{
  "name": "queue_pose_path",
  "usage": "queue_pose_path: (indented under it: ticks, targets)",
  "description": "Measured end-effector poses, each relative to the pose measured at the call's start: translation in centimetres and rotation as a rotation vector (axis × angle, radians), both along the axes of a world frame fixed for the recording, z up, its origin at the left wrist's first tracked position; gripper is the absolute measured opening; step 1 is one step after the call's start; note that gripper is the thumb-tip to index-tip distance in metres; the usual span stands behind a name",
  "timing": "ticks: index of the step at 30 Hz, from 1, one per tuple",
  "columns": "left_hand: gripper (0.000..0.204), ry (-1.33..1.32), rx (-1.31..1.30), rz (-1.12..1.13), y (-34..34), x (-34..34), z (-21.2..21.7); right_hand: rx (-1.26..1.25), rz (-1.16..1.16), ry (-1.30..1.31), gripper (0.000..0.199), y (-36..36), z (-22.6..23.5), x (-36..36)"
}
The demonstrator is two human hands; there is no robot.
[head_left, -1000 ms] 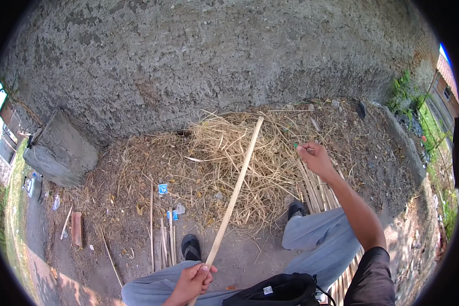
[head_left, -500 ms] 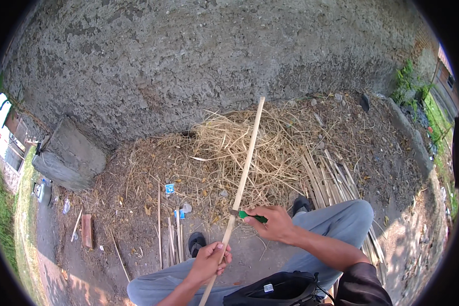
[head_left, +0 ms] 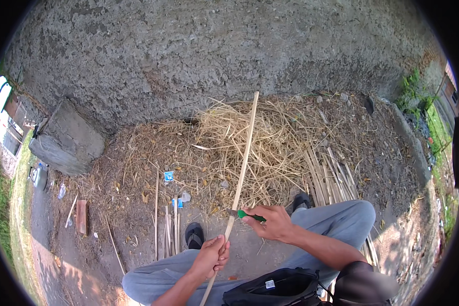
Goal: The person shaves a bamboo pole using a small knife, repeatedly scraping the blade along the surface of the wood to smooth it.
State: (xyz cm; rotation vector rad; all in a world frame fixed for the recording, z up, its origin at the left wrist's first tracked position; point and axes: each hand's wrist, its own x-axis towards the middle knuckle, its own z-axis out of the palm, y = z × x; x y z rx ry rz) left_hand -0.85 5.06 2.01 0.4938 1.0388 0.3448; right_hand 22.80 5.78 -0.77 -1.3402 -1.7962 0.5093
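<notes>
A long, pale wooden strip [head_left: 246, 153] slants up and away from between my knees toward the wall. My left hand [head_left: 211, 256] is closed around its lower part. In my right hand [head_left: 271, 223] is a knife with a green handle [head_left: 252, 215], its short dark blade lying against the strip a little above my left hand. Most of the blade sits across the strip, so its edge is hard to make out. Beyond the strip's middle lies a heap of curly wood shavings [head_left: 270, 148].
A rough grey wall [head_left: 229, 51] rises ahead. Several cut strips [head_left: 329, 176] lie by my right foot, and more [head_left: 171, 232] by my left foot. A concrete block [head_left: 71, 137], a reddish brick [head_left: 81, 217] and a metal kettle [head_left: 39, 176] stand at the left. A black bag [head_left: 275, 290] rests at my lap.
My left hand has shifted slightly up, and the strip stands a little steeper. The knife stays at about the same place against it. The view has tilted slightly.
</notes>
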Motion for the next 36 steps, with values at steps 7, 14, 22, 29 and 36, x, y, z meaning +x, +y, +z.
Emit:
queue_pose_path:
  ticks: [7, 14, 22, 29, 36]
  targets:
    - [0.04, 0.224, 0.171, 0.045, -0.8, 0.6, -1.3, 0.012, 0.011, -0.058, 0.021, -0.2, -0.3, -0.7]
    - [0.041, 0.714, 0.936, -0.011, -2.9, 1.7, -3.6, 0.013, -0.008, -0.089, 0.02, -0.3, -0.2, -1.1]
    - [0.035, 0.714, 0.941, -0.081, -3.0, 2.3, -2.8, 0.042, -0.137, -0.16, 0.019, 0.5, -1.1, -0.3]
    - [0.036, 0.685, 0.979, -0.059, -3.2, 2.3, -2.5, 0.084, -0.176, -0.144, 0.021, 1.6, -1.7, 0.5]
    - [0.036, 0.69, 0.933, -0.134, -3.2, 2.3, -1.8, 0.139, -0.319, -0.086, 0.02, 3.8, -1.6, 1.7]
